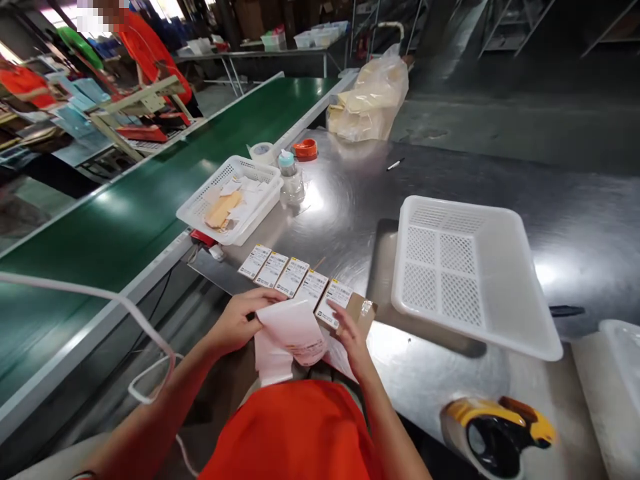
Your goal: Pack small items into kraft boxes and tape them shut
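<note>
My left hand point(243, 320) is closed on a curling white paper strip point(293, 327), pinched between thumb and fingers; it looks like a label backing sheet. My right hand point(351, 337) has its fingers apart, the fingertips at the white printed label point(333, 303) on the rightmost small box. That box point(361, 312) shows brown cardboard and a bit of clear tape at its right end. Several similar labelled boxes point(291, 277) stand side by side in a slanting row at the table's edge. The paper strip hangs in front of them, over my lap.
A white basket of paper scraps point(270, 200) stands beyond the boxes, near a bottle point(293, 180) and tape rolls point(305, 149). An empty white basket point(530, 280) sits right, a yellow tape dispenser point(500, 433) nearer. The green conveyor point(125, 193) runs along the left; co-workers are beyond it.
</note>
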`<state>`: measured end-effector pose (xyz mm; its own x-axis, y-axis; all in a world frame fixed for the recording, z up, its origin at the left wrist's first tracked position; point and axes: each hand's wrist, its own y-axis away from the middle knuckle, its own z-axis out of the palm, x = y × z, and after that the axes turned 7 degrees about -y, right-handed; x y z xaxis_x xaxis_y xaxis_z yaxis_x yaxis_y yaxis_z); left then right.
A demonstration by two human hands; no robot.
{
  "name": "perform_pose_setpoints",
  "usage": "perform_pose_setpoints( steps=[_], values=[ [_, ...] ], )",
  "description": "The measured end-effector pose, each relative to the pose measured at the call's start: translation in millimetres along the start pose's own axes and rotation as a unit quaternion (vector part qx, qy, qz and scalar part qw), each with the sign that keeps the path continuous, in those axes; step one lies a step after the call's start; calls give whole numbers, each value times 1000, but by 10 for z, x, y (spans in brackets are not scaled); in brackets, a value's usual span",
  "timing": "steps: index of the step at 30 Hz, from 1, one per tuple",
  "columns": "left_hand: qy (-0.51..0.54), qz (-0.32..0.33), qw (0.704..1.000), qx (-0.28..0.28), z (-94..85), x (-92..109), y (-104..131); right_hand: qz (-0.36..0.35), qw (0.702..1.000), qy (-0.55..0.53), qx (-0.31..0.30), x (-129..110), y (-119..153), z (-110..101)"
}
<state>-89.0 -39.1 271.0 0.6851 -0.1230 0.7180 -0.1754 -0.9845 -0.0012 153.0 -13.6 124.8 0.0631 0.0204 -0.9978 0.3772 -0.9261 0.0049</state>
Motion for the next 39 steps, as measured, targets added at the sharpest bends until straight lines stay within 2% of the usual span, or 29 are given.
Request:
perform_pose_setpoints(
  steps=[1,2,3,6,8,9,11,12,14,16,18,19,21,23,24,26,28,30,35,37,39],
  values=[
    [-5,3,1000,-10,-22,14,-54,6,995,-77,-58,-107,25,45],
    [-17,4,1000,-19,-39,14,-107,28,987,-130,-91,-197,47,98],
    [-43,-4,999,-19,-51,0,-152,57,980,-163,-95,-268,69,155],
    [-187,-99,976,41,-19,-68,-210,124,966,-224,-25,-391,157,300],
    [-222,-181,956,63,92,-77,-158,144,954,-262,10,-431,250,359],
    [-185,-207,960,44,181,-61,-109,150,949,-278,21,-445,305,383],
    [-13,-219,975,-39,416,5,11,161,938,-302,49,-458,420,430],
    [89,-214,970,-76,550,47,70,167,936,-302,68,-456,475,451],
    [231,-216,945,-88,811,122,160,167,944,-252,129,-435,572,467],
    [261,-223,936,-71,1011,162,203,125,957,-129,228,-408,639,418],
    [226,-209,948,-75,1131,163,210,43,956,12,291,-401,672,292],
    [209,-194,955,-87,1165,155,206,5,958,63,280,-408,677,210],
    [207,-173,957,-109,1207,136,192,-27,975,100,195,-439,672,42],
    [248,-185,943,-123,1237,129,168,-6,990,77,119,-470,665,-82],
    [277,-197,932,-128,1255,131,152,13,993,56,105,-479,666,-120],
    [339,-212,905,-146,1298,141,114,54,992,19,109,-481,679,-148],
    [365,-215,892,-159,1355,149,75,97,988,-11,122,-468,698,-142],
    [361,-229,892,-150,1423,150,47,140,979,-41,144,-449,709,-128],
    [342,-272,895,-85,1589,165,43,210,945,-123,217,-407,677,-115],
    [338,-279,897,-63,1638,169,51,231,932,-165,226,-382,661,-112],
    [342,-291,891,-62,1690,154,52,237,930,-180,216,-334,640,-121]
  ],
)
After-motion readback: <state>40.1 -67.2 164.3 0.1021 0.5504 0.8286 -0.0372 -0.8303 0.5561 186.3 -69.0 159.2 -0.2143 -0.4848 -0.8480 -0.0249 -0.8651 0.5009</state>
